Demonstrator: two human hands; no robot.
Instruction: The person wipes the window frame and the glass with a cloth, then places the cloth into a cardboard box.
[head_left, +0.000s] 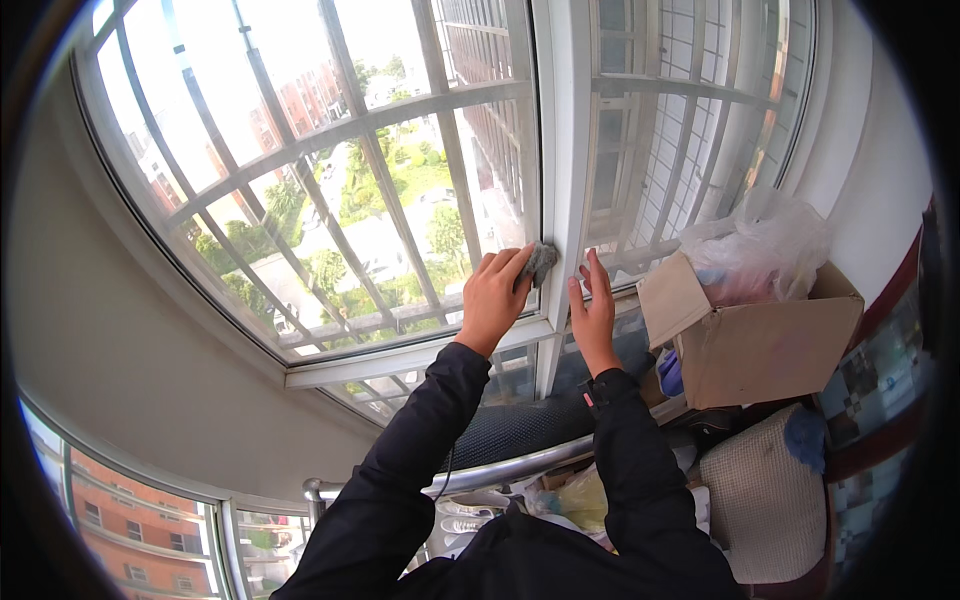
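Observation:
My left hand (496, 289) grips a grey cloth (538, 265), fuzzy and bunched up. It presses the cloth to the right edge of the large window pane (405, 247), where the glass meets the white window frame (561, 225). On the other side of that upright, my right hand (592, 311) is raised with its fingers apart and holds nothing. Its fingertips are close to the frame; whether they touch it I cannot tell. Metal security bars (390, 202) stand outside the glass.
An open cardboard box (772, 352) with a clear plastic bag (765, 240) stands at right. Below lie a rolled dark mat (517, 435), a metal rail (517, 469), white shoes (465, 517) and a woven-covered cushion or seat (765, 502) with a blue cloth (805, 439).

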